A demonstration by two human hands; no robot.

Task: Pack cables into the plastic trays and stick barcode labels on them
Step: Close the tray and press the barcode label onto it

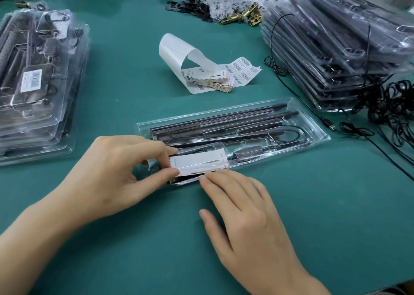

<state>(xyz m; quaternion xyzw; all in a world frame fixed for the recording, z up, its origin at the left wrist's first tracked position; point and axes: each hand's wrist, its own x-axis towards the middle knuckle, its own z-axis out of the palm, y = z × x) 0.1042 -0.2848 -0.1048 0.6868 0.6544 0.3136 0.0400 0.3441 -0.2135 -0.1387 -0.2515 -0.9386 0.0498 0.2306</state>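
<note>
Clear plastic tray [313, 135] holding black cables [289, 133], white label [198, 161] on top

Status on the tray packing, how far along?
Done: a stack of packed trays on the left, the top one carrying a barcode label. In hand: the centre tray holds its cable; the left hand pinches a white card on it, and the right hand touches its edge. Left, likely: the right-hand stack and loose cables.

A single wide-angle head camera is looking forward and down, sitting close above a plastic tray [313, 135] on a green table [134, 70]. The left hand [116, 173] and right hand [244, 216] are lying on the tray's near side, closest to the lens.
</note>
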